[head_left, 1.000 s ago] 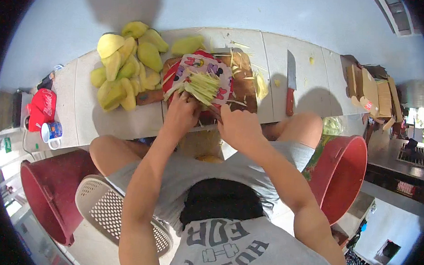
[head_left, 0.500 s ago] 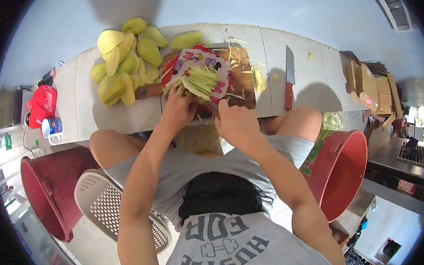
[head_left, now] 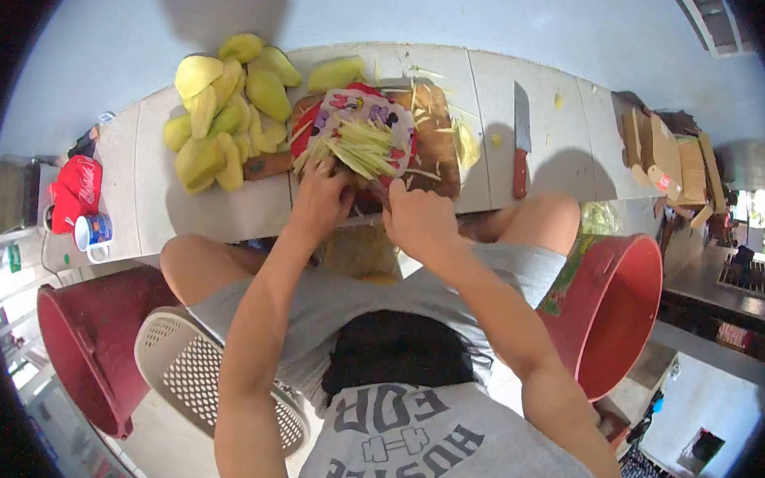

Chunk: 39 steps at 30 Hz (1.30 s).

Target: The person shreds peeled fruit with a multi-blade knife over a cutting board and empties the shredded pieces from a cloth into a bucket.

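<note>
Thin pale-green strips (head_left: 363, 150) lie in a heap on a red cloth with a cartoon print (head_left: 381, 109), spread over a wooden cutting board (head_left: 439, 147). My left hand (head_left: 323, 191) has its fingers curled on the near left edge of the strips, pressing on them. My right hand (head_left: 420, 219) is closed round the handle of a knife, whose dark blade (head_left: 378, 189) points left toward my left fingers. Most of the handle is hidden in my fist. Peeled green-yellow fruit pieces (head_left: 224, 127) are piled left of the board.
Another knife with a red handle (head_left: 521, 173) lies right of the board. Red tubs stand at the left (head_left: 91, 345) and right (head_left: 616, 312). A white basket (head_left: 181, 367) is beside my left leg. A mug (head_left: 94, 234) and cardboard boxes (head_left: 676, 159) sit farther out.
My right hand and the knife have shifted slightly to the left, closer to my left hand. My left hand stays almost where it was on the strips.
</note>
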Each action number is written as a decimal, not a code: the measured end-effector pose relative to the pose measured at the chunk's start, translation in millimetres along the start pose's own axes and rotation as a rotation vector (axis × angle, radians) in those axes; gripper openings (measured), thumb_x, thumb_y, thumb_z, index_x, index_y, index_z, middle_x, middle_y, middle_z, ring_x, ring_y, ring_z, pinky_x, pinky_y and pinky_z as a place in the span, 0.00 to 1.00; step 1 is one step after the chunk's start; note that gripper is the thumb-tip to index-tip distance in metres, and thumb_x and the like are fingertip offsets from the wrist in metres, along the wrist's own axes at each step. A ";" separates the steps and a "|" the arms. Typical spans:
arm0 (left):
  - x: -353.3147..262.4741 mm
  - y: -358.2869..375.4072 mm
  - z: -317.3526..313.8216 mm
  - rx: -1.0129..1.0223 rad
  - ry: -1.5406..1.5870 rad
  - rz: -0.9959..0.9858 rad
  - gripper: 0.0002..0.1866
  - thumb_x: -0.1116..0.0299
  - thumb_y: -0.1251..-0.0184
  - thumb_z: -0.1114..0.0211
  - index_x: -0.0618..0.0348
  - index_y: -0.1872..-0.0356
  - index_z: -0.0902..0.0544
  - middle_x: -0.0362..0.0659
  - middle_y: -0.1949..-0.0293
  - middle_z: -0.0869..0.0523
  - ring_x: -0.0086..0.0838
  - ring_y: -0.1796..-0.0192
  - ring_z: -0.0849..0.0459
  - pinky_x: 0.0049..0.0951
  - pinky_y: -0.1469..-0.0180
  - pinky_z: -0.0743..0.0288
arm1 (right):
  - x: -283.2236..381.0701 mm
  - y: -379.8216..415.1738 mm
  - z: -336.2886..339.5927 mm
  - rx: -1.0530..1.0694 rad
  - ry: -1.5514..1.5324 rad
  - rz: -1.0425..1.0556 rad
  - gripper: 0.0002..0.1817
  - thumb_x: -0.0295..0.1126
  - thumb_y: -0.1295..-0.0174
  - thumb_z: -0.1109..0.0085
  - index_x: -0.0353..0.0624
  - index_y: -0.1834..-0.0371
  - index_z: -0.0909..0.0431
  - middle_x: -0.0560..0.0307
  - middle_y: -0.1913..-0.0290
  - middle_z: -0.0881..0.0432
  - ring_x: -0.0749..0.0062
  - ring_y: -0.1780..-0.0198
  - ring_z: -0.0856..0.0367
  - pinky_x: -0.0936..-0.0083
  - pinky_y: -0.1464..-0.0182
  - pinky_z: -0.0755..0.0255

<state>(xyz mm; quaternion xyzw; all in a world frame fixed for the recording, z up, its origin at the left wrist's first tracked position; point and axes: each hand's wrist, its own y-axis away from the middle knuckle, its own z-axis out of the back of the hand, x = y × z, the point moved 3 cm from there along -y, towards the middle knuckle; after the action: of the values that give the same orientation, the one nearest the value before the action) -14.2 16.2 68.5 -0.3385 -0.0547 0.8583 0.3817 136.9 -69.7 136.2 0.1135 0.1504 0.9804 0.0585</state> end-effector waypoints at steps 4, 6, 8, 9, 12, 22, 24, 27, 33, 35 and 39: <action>-0.8 -1.9 2.8 -0.061 0.029 -0.004 0.11 0.75 0.48 0.30 0.63 0.62 0.15 0.59 0.43 0.20 0.61 0.39 0.26 0.55 0.33 0.32 | -1.3 -4.9 -4.1 -0.020 -0.011 0.013 0.15 0.41 0.34 0.41 0.41 0.59 0.29 0.44 0.74 0.16 0.46 0.70 0.13 0.49 0.65 0.20; -2.8 -2.4 2.7 -0.051 0.028 0.012 0.11 0.75 0.48 0.30 0.63 0.61 0.15 0.59 0.42 0.21 0.62 0.38 0.26 0.55 0.33 0.32 | -4.5 -5.0 -10.4 -0.075 -0.018 0.003 0.15 0.41 0.34 0.42 0.40 0.58 0.29 0.44 0.74 0.16 0.45 0.70 0.13 0.48 0.65 0.20; 0.8 -2.0 0.4 -0.085 -0.019 -0.046 0.12 0.75 0.48 0.30 0.63 0.61 0.15 0.60 0.42 0.21 0.63 0.39 0.26 0.55 0.34 0.31 | 0.4 -5.9 0.1 0.061 -0.004 -0.041 0.17 0.41 0.35 0.41 0.38 0.54 0.27 0.42 0.68 0.13 0.44 0.63 0.11 0.48 0.59 0.18; -2.9 5.1 -0.7 -0.061 -0.010 -0.045 0.12 0.75 0.48 0.30 0.63 0.61 0.15 0.60 0.42 0.21 0.63 0.39 0.26 0.55 0.34 0.31 | 5.2 6.3 3.5 0.077 -0.017 -0.056 0.17 0.41 0.35 0.41 0.38 0.54 0.27 0.42 0.68 0.13 0.44 0.63 0.11 0.48 0.59 0.18; -1.1 2.1 0.4 -0.088 0.004 -0.039 0.12 0.76 0.49 0.30 0.63 0.61 0.16 0.60 0.43 0.21 0.63 0.39 0.26 0.54 0.35 0.30 | 8.7 5.4 8.5 -0.012 -0.008 0.017 0.15 0.41 0.35 0.41 0.40 0.58 0.29 0.45 0.74 0.16 0.44 0.70 0.14 0.48 0.66 0.21; 4.3 8.3 -1.9 -0.056 0.003 0.021 0.13 0.76 0.51 0.31 0.64 0.61 0.16 0.59 0.47 0.20 0.61 0.41 0.25 0.53 0.37 0.27 | 0.7 -4.0 -12.6 -0.020 -0.002 0.000 0.15 0.42 0.34 0.42 0.41 0.57 0.29 0.44 0.73 0.15 0.46 0.70 0.13 0.49 0.67 0.20; 8.7 5.7 -3.9 -0.062 0.034 0.017 0.13 0.76 0.51 0.31 0.64 0.61 0.16 0.59 0.47 0.20 0.62 0.41 0.25 0.53 0.37 0.27 | 8.1 1.1 3.7 -0.017 0.025 0.005 0.15 0.42 0.34 0.42 0.41 0.57 0.29 0.44 0.73 0.15 0.46 0.70 0.13 0.49 0.67 0.20; 12.0 9.4 -6.5 -0.079 0.049 0.004 0.14 0.76 0.51 0.31 0.63 0.60 0.15 0.59 0.45 0.21 0.61 0.40 0.25 0.53 0.37 0.27 | 11.5 6.9 4.6 -0.033 0.018 0.019 0.15 0.41 0.34 0.41 0.41 0.57 0.29 0.43 0.73 0.15 0.45 0.71 0.13 0.49 0.67 0.20; 3.4 13.7 -3.7 -0.124 0.017 -0.045 0.14 0.77 0.49 0.31 0.63 0.59 0.15 0.58 0.44 0.20 0.61 0.39 0.25 0.53 0.37 0.27 | 8.4 9.2 -7.9 -0.092 0.038 0.006 0.15 0.41 0.35 0.40 0.41 0.57 0.29 0.42 0.73 0.15 0.44 0.70 0.13 0.49 0.66 0.20; 10.8 8.6 -5.7 -0.123 0.052 -0.005 0.14 0.78 0.50 0.31 0.63 0.59 0.15 0.57 0.42 0.20 0.60 0.39 0.25 0.52 0.36 0.28 | 14.5 8.4 14.7 -0.016 0.008 0.000 0.16 0.41 0.36 0.40 0.41 0.56 0.29 0.41 0.72 0.15 0.44 0.68 0.13 0.48 0.65 0.20; 19.4 9.8 -10.7 -0.055 0.138 0.066 0.13 0.79 0.50 0.31 0.63 0.61 0.15 0.56 0.42 0.20 0.59 0.39 0.25 0.51 0.37 0.27 | 2.8 -3.4 -17.5 -0.013 0.008 -0.030 0.16 0.42 0.36 0.40 0.41 0.56 0.29 0.41 0.72 0.16 0.44 0.67 0.13 0.48 0.64 0.20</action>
<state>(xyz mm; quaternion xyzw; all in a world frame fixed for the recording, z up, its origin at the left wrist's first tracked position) -23.0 21.0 46.3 -0.4089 -0.0407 0.8433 0.3464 130.3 -71.0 119.4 0.1071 0.1461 0.9807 0.0734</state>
